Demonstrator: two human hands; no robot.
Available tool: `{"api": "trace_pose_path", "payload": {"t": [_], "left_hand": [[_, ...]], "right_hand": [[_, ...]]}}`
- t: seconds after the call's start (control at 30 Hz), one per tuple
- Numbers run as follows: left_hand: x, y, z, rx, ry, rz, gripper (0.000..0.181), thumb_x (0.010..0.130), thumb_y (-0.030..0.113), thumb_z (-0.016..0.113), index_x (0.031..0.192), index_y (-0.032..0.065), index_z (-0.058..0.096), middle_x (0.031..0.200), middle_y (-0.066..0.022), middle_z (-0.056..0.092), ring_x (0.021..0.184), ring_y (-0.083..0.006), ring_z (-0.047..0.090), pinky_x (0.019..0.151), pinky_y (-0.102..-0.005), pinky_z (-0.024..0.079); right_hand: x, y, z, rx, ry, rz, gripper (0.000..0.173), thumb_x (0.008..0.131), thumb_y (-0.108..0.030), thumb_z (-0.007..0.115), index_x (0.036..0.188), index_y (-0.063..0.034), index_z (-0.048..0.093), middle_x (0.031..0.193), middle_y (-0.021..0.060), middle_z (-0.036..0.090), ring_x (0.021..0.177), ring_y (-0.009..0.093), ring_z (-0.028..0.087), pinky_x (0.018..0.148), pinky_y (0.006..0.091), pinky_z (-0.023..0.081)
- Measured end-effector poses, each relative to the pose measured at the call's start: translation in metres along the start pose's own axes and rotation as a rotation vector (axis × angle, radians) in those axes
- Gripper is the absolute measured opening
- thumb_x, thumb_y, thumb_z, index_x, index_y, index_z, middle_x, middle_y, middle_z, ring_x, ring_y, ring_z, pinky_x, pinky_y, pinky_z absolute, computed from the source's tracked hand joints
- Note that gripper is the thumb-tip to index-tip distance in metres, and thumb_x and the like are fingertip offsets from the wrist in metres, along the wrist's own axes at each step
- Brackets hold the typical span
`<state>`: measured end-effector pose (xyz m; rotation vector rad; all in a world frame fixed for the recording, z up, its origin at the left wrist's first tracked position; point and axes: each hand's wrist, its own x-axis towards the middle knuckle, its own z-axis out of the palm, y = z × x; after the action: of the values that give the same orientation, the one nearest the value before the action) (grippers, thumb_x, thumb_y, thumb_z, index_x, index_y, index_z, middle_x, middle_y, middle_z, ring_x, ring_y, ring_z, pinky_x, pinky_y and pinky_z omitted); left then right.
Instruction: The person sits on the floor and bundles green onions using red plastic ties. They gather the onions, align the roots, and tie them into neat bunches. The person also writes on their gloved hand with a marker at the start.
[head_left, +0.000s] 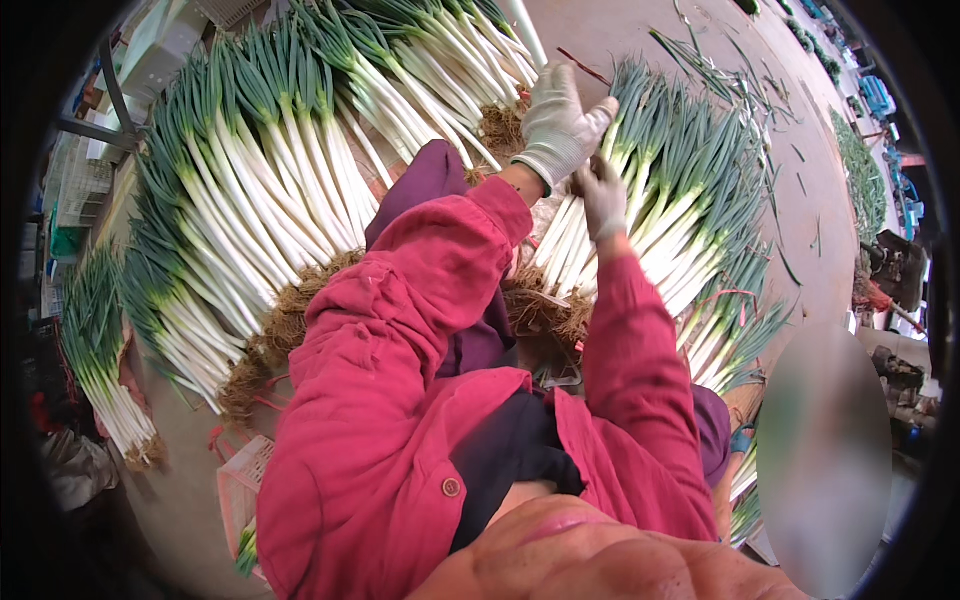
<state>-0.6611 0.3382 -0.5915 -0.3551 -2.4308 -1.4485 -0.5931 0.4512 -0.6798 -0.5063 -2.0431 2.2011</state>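
Observation:
My left hand (559, 124), in a whitish knit glove, is raised above the green onions with its thumb spread from the fingers; no object shows in it. Just below and to the right, my right hand (602, 196), also gloved, is at the left edge of a pile of long green onions (667, 202). Its fingertips are partly hidden, so whether they grip a stalk is unclear. More green onions (232, 187) lie fanned out on the left, their brown roots towards me. Another group (420, 67) lies beyond my left forearm.
A small bundle of green onions (112, 360) lies at far left. A pink plastic basket (244, 476) stands by my left side. Loose leaves (780, 217) are scattered over the floor (817, 285) at right. White boxes (161, 52) and a metal frame (94, 131) stand at upper left.

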Motion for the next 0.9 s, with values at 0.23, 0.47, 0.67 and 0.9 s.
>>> {"api": "trace_pose_path", "payload": {"t": [0.23,0.47,0.67,0.9], "left_hand": [[0.002,-0.002,-0.012,-0.365,-0.227,0.187,0.041,0.081,0.032,0.065,0.108,0.0036,0.055,0.088,-0.0129,0.062,0.083,-0.0264,0.062,0.071,-0.0341,0.051],[-0.021,0.043,-0.022,-1.006,-0.558,-0.339,0.023,0.094,0.019,0.050,0.108,0.0025,0.057,0.093,-0.0064,0.063,0.081,-0.0137,0.061,0.069,-0.0249,0.049],[-0.033,0.050,0.006,-0.979,-0.648,-0.521,0.029,0.093,0.026,0.054,0.110,0.0027,0.056,0.093,-0.0067,0.062,0.085,-0.0163,0.060,0.074,-0.0280,0.048],[-0.054,0.049,0.022,-0.884,-0.747,-0.469,0.036,0.095,0.025,0.049,0.119,-0.0019,0.053,0.106,-0.0124,0.063,0.096,-0.0207,0.061,0.087,-0.0334,0.049]], "right_hand": [[0.004,0.126,0.013,-0.158,-0.052,0.223,0.025,0.084,-0.015,0.058,0.107,-0.0058,0.063,0.074,0.0063,0.064,0.058,0.014,0.058,0.055,0.0278,0.050],[-0.128,0.171,-0.092,-0.245,0.376,0.225,0.023,0.085,-0.011,0.062,0.106,-0.0013,0.064,0.090,0.0116,0.068,0.075,0.014,0.063,0.066,0.0251,0.052],[-0.099,0.162,-0.188,0.197,0.798,0.315,0.026,0.088,-0.002,0.048,0.114,0.0016,0.051,0.083,0.0114,0.063,0.057,0.015,0.057,0.050,0.0282,0.050],[-0.032,0.151,-0.150,-1.199,0.602,0.443,0.051,0.080,-0.034,0.061,0.120,-0.0032,0.054,0.109,0.0216,0.061,0.102,0.036,0.059,0.087,0.0434,0.047]]}}
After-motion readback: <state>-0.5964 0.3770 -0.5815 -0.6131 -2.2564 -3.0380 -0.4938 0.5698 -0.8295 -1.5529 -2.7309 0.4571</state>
